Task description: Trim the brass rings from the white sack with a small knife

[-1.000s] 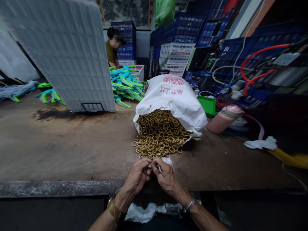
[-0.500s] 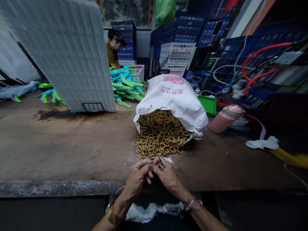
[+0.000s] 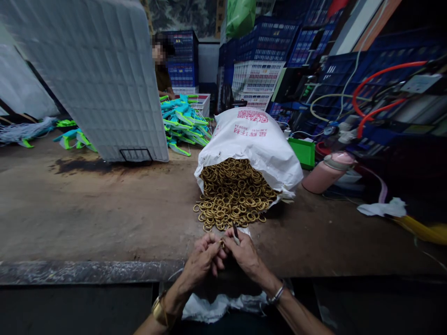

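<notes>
Gold rings (image 3: 230,204) spill from the open mouth of a white sack (image 3: 254,135) onto the table. Just in front of them, my left hand (image 3: 204,258) pinches a small gold ring (image 3: 222,243) between thumb and fingers. My right hand (image 3: 244,253) meets it from the right, thumb and fingertip pressed together at the ring. A small dark-tipped tool (image 3: 235,233) is held in my right hand and points up between its fingers.
A tall white padded panel (image 3: 118,83) stands at the left on the table (image 3: 104,223). Behind are teal and green plastic pieces (image 3: 185,121) and a person (image 3: 162,70). At the right are a pink bottle (image 3: 326,173), a green tray (image 3: 302,153) and hoses.
My hands have turned slightly, and the gold ring between the fingertips shows more clearly. The tool in my right hand stands more upright. The person behind has shifted left.
</notes>
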Demonstrator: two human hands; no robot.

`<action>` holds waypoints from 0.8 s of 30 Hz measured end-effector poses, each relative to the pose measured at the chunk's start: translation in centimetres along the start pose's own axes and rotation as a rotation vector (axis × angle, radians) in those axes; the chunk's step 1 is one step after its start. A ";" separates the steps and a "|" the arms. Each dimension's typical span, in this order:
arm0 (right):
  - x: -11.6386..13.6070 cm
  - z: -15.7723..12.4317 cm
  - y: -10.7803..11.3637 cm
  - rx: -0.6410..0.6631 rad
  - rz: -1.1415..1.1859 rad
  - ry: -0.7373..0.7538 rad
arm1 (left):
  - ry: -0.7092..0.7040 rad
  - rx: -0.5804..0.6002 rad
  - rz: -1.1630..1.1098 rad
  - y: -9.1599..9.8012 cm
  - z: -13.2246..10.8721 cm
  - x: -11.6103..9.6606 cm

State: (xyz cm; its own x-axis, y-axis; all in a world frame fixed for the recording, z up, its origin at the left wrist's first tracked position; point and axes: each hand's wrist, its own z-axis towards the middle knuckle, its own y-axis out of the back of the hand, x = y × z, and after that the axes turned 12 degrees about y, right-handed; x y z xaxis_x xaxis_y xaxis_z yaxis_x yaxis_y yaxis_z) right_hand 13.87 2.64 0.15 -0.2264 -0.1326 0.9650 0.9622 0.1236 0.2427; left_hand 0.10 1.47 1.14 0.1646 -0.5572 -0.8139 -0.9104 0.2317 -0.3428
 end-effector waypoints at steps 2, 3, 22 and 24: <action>0.1 0.0 0.1 0.019 0.006 0.006 | 0.014 0.046 -0.044 0.0 -0.1 -0.1; 0.2 0.1 0.2 0.016 -0.013 0.018 | 0.016 0.060 -0.073 -0.1 -0.2 -0.1; 0.3 -0.6 0.8 0.298 -1.004 0.080 | -0.012 0.052 -0.190 -0.3 -1.2 0.4; 0.3 -0.1 1.6 0.231 -1.041 -0.010 | 0.014 0.097 -0.205 -0.3 -2.1 0.0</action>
State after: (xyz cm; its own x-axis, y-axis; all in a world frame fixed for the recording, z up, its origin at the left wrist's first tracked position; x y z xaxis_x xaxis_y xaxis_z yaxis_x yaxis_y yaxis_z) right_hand 15.38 2.71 0.86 -0.9230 -0.2723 0.2719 0.2425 0.1372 0.9604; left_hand -0.38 -0.26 2.19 0.3370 -0.6114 -0.7160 -0.8172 0.1877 -0.5449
